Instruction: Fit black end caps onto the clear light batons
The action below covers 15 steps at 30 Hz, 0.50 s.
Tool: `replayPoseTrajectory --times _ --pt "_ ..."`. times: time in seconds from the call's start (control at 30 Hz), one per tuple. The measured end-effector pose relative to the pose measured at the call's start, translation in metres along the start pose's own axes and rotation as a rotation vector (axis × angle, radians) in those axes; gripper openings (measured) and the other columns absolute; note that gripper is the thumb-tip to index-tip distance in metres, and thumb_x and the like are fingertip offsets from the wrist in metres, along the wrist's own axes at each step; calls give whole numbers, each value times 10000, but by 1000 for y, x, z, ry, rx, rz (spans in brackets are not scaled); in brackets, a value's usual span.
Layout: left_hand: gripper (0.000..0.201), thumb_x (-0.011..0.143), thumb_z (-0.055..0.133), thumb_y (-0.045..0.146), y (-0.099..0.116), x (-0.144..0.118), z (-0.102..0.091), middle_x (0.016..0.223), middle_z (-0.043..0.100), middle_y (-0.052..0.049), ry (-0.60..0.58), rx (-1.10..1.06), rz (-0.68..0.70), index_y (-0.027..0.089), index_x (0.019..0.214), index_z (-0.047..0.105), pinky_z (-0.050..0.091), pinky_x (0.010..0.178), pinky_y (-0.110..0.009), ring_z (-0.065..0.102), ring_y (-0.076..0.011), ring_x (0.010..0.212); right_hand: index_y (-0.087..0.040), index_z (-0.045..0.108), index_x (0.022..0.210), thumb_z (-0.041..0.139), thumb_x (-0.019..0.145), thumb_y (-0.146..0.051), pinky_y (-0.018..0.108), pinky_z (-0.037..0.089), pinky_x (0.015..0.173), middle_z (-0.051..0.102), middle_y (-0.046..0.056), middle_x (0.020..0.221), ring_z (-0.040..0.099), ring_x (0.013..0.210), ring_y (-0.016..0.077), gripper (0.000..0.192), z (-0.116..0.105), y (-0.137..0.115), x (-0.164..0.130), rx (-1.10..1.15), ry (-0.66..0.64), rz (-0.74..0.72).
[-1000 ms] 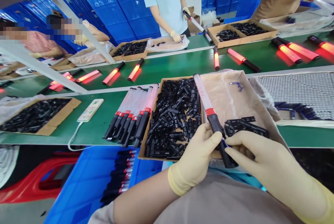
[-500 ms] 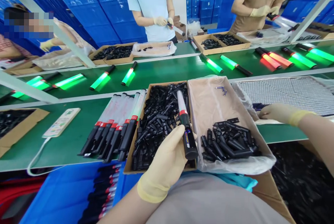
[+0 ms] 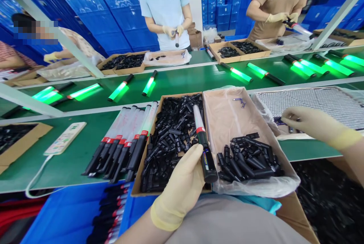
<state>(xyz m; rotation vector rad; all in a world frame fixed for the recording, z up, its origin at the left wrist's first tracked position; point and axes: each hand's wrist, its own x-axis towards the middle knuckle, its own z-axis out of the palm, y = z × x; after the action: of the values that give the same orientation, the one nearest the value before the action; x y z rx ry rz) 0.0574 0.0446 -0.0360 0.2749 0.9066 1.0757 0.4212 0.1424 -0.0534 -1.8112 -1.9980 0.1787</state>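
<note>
My left hand [image 3: 182,183] is wrapped round the black handle of a light baton [image 3: 200,130], unlit, its clear tube pointing away from me. Something blue shows in an opening in the handle. Under it lies a cardboard box of black plastic parts [image 3: 170,132]. To the right, my right hand [image 3: 313,124] is closed at the near left corner of a tray of batteries [image 3: 313,101]. Its fingers pinch small batteries [image 3: 290,118], partly hidden by the glove. A lined box [image 3: 224,115] between the hands holds black handle pieces [image 3: 250,156] and a few small blue pieces [image 3: 241,101].
Unlit batons [image 3: 125,137] lie side by side left of the boxes, near a white power strip [image 3: 65,137]. Green-lit batons [image 3: 121,88] lie on the green belt [image 3: 182,75] beyond. Across it, gloved co-workers [image 3: 163,12] handle batons. A slanted post [image 3: 54,31] stands left.
My right hand has lifted slightly from the tray corner, now with batteries showing in its fingers. The left hand keeps the baton. Two red-lit batons on the belt now glow green.
</note>
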Motion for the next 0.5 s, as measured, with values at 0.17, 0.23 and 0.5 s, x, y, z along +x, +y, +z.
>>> replayPoseTrajectory --times 0.17,0.23,0.5 --pt "245 930 695 398 -15 6 1 876 693 -43 -163 86 42 174 1027 675 515 662 -235 645 -143 778 -237 719 901 738 763 -508 301 584 671 748 50 817 696 700 185 305 -2 -97 -56 633 23 107" --pt "272 918 706 409 -19 6 1 889 683 -42 -194 102 36 170 1039 658 517 653 -243 636 -143 772 -246 709 914 801 740 -472 276 589 633 726 24 767 672 645 161 299 8 -135 -71 878 25 167" --pt "349 898 711 434 -17 -10 -20 1064 710 -97 -169 116 111 168 1107 628 504 601 -262 668 -190 826 -256 729 846 723 826 -423 289 604 625 743 13 810 694 704 185 168 40 -210 -75 761 -180 -53"
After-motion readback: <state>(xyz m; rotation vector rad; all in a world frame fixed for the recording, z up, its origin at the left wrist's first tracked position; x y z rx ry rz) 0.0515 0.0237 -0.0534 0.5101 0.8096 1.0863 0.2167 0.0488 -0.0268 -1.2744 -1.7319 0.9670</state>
